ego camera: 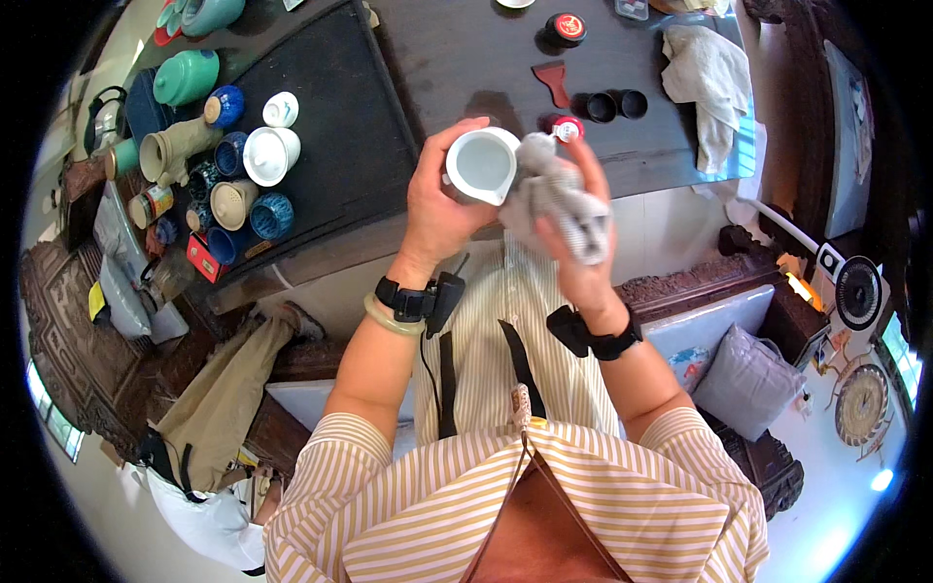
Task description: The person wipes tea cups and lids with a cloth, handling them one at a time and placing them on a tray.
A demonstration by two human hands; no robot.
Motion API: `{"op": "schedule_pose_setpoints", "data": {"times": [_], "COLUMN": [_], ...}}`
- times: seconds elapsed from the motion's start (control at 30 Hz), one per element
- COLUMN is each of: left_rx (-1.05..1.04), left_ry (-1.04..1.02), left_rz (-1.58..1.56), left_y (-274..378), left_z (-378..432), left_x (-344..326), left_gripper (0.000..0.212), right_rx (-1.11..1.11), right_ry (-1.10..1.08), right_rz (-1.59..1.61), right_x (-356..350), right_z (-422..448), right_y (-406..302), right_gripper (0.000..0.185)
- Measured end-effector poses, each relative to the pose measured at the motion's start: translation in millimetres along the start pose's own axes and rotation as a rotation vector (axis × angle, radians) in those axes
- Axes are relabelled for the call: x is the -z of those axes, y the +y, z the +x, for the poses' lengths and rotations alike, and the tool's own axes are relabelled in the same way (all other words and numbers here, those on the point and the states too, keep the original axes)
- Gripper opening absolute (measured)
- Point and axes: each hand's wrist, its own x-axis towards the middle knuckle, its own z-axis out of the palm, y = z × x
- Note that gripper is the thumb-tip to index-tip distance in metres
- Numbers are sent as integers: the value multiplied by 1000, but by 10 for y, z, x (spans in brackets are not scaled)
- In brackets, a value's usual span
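Observation:
My left hand (444, 197) grips a white ceramic pitcher (482, 166) with a pouring lip, held up in front of the table's edge. Its mouth faces the camera, and the inside looks pale and smooth. In my right hand (587, 255) is a bunched grey striped cloth (557, 197), close beside the pitcher's right side; whether cloth and pitcher touch I cannot tell. Just beyond the right fingers stands a small red-lidded container (565, 129), partly covered by them.
On the dark table (452, 65) are a dark red brush (554, 81), black cups (602, 107), a round black tin (567, 29) and a grey towel (703, 80). Several teapots and cups crowd the black mat (328, 146) at left, including a white gaiwan (271, 157). A person (211, 408) is at lower left.

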Motion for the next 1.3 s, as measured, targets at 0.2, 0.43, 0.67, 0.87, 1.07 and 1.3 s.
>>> {"op": "schedule_pose_setpoints", "data": {"times": [0.2, 0.43, 0.67, 0.87, 1.07, 1.3], "left_rx": [-135, -88, 9, -113, -37, -69], "left_ry": [57, -48, -157, 11, 40, 55], "left_rz": [70, 68, 140, 364, 513, 469], "left_y": [22, 54, 126, -9, -619, -1038], "left_z": [20, 47, -7, 589, 1199, 1428], "left_x": [-17, -21, 28, -21, -390, -491], "left_gripper": [74, 73, 70, 71, 76, 77], "right_rx": [1, 138, -53, -414, -479, -522], "right_ry": [5, 68, -123, 73, 75, 187], "right_rz": [-233, -171, -421, -298, -343, -239], "right_x": [121, 219, 292, 678, 1051, 1231], "right_z": [-127, 149, 259, -221, -402, -356], "right_y": [274, -54, -79, 51, -11, 80], "right_gripper": [57, 42, 29, 31, 36, 43]}}
